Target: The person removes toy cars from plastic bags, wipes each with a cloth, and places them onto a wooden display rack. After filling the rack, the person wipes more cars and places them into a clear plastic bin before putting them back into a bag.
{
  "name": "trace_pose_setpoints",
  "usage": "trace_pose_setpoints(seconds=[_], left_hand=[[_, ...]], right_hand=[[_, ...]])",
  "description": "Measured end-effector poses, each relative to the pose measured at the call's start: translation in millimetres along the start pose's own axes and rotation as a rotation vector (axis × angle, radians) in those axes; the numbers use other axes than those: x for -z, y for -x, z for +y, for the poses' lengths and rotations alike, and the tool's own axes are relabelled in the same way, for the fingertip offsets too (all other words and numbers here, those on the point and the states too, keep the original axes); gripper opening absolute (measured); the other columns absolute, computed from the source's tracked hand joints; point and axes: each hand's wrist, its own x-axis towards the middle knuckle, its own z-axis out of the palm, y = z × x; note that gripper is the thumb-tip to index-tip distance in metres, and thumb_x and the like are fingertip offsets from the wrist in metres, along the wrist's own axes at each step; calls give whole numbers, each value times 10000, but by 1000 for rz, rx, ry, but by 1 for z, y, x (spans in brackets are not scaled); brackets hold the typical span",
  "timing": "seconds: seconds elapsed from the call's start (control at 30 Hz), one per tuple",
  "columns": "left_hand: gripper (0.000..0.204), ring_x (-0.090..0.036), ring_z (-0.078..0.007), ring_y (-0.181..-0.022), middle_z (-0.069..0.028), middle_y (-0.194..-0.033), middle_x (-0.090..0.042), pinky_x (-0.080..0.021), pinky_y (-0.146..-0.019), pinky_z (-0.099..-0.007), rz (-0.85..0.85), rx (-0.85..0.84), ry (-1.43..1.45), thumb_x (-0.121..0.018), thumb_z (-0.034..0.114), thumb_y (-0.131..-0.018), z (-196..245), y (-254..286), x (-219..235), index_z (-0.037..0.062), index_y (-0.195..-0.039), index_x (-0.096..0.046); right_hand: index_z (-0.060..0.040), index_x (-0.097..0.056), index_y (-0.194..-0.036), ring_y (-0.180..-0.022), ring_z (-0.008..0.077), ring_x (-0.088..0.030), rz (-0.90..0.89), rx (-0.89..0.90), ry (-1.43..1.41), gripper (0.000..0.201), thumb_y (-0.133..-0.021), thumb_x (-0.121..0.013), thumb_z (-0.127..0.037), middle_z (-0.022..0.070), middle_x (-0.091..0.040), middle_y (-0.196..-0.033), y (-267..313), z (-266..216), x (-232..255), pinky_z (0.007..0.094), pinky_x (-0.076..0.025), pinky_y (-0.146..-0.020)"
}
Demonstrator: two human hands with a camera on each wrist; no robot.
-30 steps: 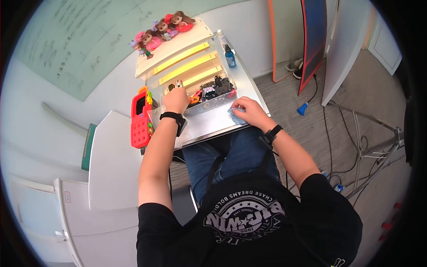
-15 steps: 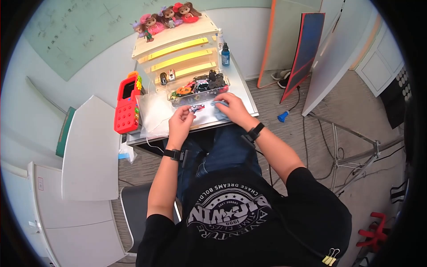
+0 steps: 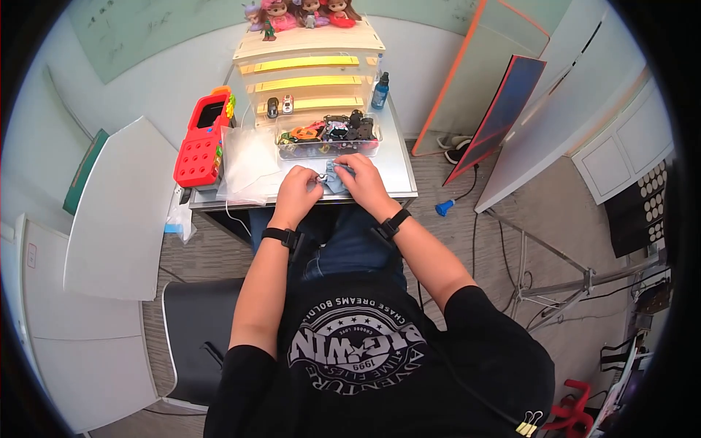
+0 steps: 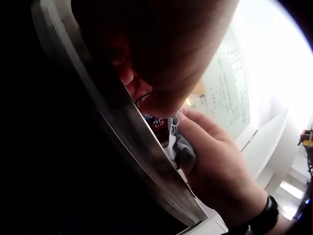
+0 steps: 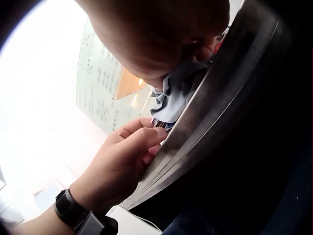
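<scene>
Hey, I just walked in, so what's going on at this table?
A person's left hand holds a small toy, apparently a car, near the edge of the table; the right hand holds a grey-blue cloth against it. Just beyond the hands, a clear bin holds more toys, and two toy cars stand on the wooden rack.

Silvery tabletop | clear bin | plastic bag | wooden shelf unit | blue bottle

Black T-shirt printed "BIG WIN", "1999", "CHASE DREAMS", "TIME FLIES" and "ADVENTURE"; number "52" on a small toy; handwriting on a whiteboard, illegible
</scene>
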Motion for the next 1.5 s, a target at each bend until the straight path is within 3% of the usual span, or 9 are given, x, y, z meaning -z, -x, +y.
trace_pose_setpoints(seconds=[0.1,0.3,0.6,0.67,0.83,1.0,1.17,1.27,1.5], left_hand=[[211,-652,-274,-825,-130,-938,-648,-544,-760,-376,17,-55,-33,-746,84,-797,-7,4,-3,-8,-983,-707],[201,-650,-273,-803,-128,-917,-648,-545,-745,-376,10,-41,-53,-751,85,-795,-8,1,1,0,-972,-710],[201,-665,-318,-871,-147,-923,-655,-548,-793,-406,10,32,9,-751,115,-795,-5,2,0,-4,-953,-716],[192,-625,-250,-735,-111,-851,-622,-532,-700,-361,15,-11,-19,-763,96,-788,-7,1,1,-10,-936,-703],[186,-631,-246,-743,-115,-858,-621,-532,-707,-363,6,40,14,-762,105,-798,-7,-1,5,-13,-928,-701],[185,-652,-254,-772,-126,-882,-634,-543,-733,-371,-1,88,58,-758,108,-801,-4,-1,5,-13,-930,-706],[177,-608,-205,-712,-95,-849,-607,-518,-682,-338,11,16,63,-771,104,-804,-5,0,4,-10,-914,-693],[181,-646,-265,-778,-132,-880,-631,-543,-738,-372,-36,52,13,-756,112,-795,-5,0,7,-12,-916,-703],[165,-644,-268,-775,-127,-865,-629,-544,-738,-375,-14,49,31,-753,102,-797,-2,-1,6,-9,-905,-696]], right_hand=[[-47,-721,-1087,-1034,338,-646,-35,1,-3,175,-920,-730,-99,131,-692,-1052,2,-8,-5,410,-520,-921],[-64,-711,-1081,-1026,334,-622,-120,247,89,193,-889,-730,-61,112,-664,-1037,-5,-16,-7,421,-506,-919],[-45,-700,-1069,-989,332,-643,-114,137,50,188,-883,-720,-27,123,-642,-1031,2,-21,1,402,-539,-880],[-56,-694,-1047,-992,353,-640,-169,212,7,192,-861,-714,-16,126,-633,-1013,-1,-30,-7,428,-544,-867],[-47,-695,-1055,-1001,336,-648,-170,226,20,176,-883,-706,-11,126,-635,-1041,-3,-19,-1,406,-546,-874],[-49,-694,-1041,-998,359,-649,-135,33,85,177,-869,-702,-11,138,-636,-1030,5,10,18,425,-545,-883],[-42,-691,-1043,-1003,348,-644,-109,141,-34,163,-882,-713,-24,131,-633,-1029,-1,-24,3,422,-543,-881],[-42,-690,-1043,-1001,347,-645,-172,203,-78,169,-877,-717,-23,130,-634,-1033,-3,-32,-9,414,-545,-875],[-54,-707,-1098,-994,321,-652,-101,74,-16,196,-905,-706,-18,116,-644,-1058,3,-2,4,395,-545,-881]])
